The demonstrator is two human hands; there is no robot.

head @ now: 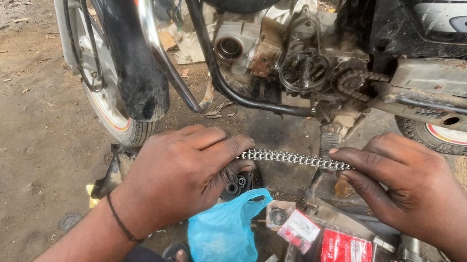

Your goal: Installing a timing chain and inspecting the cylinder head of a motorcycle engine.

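Chain (295, 159) stretched between both hands above oily, littered workshop dirt

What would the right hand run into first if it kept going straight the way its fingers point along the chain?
Likely the left hand. The right hand points leftward along the taut chain, and the left hand's fingers pinch its other end. Depth looks similar, so contact seems probable.

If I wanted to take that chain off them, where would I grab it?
Probably the bare middle of the chain, pinched from above. It runs level and taut between the left hand and the right hand, which cover both ends, so only that straight stretch is free, with open space above it.
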